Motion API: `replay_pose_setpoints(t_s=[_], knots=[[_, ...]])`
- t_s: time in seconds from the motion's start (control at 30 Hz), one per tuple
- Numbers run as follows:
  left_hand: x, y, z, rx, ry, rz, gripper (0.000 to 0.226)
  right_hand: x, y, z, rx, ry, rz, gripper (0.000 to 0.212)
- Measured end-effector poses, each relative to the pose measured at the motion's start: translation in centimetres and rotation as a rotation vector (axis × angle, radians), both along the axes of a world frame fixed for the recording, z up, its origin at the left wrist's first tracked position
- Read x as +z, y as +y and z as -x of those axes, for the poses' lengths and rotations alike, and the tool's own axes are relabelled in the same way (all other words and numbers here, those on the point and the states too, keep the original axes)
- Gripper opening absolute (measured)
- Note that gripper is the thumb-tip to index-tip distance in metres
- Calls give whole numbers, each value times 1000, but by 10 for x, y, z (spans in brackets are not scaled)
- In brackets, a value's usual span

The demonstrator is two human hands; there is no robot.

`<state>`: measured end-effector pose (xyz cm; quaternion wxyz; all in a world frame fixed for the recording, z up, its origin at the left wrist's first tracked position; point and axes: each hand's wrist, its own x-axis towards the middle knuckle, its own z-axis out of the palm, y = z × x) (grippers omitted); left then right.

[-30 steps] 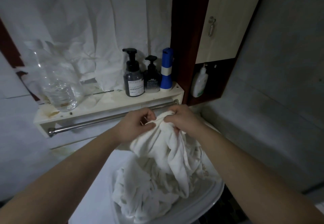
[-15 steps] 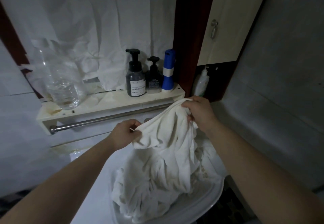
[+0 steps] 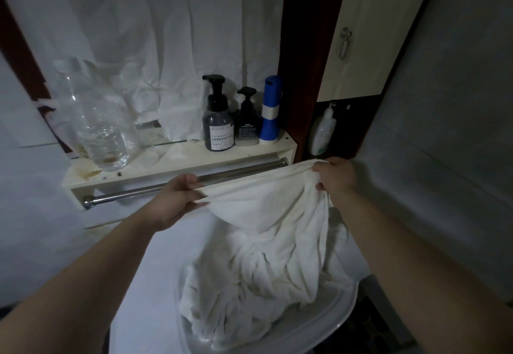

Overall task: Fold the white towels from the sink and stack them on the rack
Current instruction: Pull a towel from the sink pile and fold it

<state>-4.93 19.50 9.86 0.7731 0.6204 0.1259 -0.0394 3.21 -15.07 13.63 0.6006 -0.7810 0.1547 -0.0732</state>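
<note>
White towel (image 3: 266, 215) is held stretched between left hand (image 3: 180, 198) and right hand (image 3: 334, 177), above the sink (image 3: 330, 326).
On the rack (image 3: 177, 163) behind, a clear bottle (image 3: 102, 129) is seen at left, two dark pump bottles (image 3: 218, 120) and a blue can (image 3: 270, 109) at right. Top edge is pinched by the left hand, thumb on top; a bunched corner is gripped in the right hand's curled fingers. Lower part is draped into the sink, on a heap of white cloth (image 3: 236, 312).
</note>
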Motion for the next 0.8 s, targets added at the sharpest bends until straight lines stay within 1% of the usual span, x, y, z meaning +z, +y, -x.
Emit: replay_pose_setpoints(t_s=[0.03, 0.1, 0.2, 0.23, 0.27, 0.3, 0.37, 0.43, 0.5, 0.53, 0.6, 0.63, 0.67, 0.73, 0.8], knots=[[0, 3, 2, -25, -65, -41, 34, -1, 0, -3, -5, 6, 0, 15], [-1, 4, 5, -87, -171, -220, 34, -1, 0, -8, -9, 3, 2, 15], [-1, 1, 10, -184, -309, -399, 29, 1, 1, -14, -10, 13, -15, 12], [-1, -1, 11, -210, -334, -430, 32, 1, 1, -15, -9, 25, -23, 10], [1, -3, 12, -225, -354, -456, 40, 1, 0, -16, -5, 36, -29, 11], [2, -5, 12, -223, -379, -480, 47, 1, 0, -17, -2, 43, -34, 15], [2, -6, 13, -209, -451, -540, 49, 0, -1, -18, -7, 46, -47, 22], [2, -5, 13, -200, -468, -613, 51, 0, -2, -19, -7, 48, -62, 21], [4, -2, 15, -246, -475, -740, 56, -2, -3, -19, 7, 53, -64, 19], [6, 0, 16, -303, -504, -823, 52, -4, -2, -20, 11, 58, -60, 20], [10, 3, 17, -455, -583, -1013, 33, -5, -2, -21, 4, 60, -51, 24], [11, 4, 17, -508, -585, -1075, 25, -4, -2, -22, -7, 59, -47, 23], [12, 4, 18, -519, -553, -1073, 25, -3, -3, -23, -17, 60, -47, 20], [12, 6, 18, -441, -497, -1060, 30, -2, -6, -23, -25, 79, -67, 14], [9, 6, 19, -266, -511, -1060, 22, -4, -11, -24, -28, 85, -63, 15]])
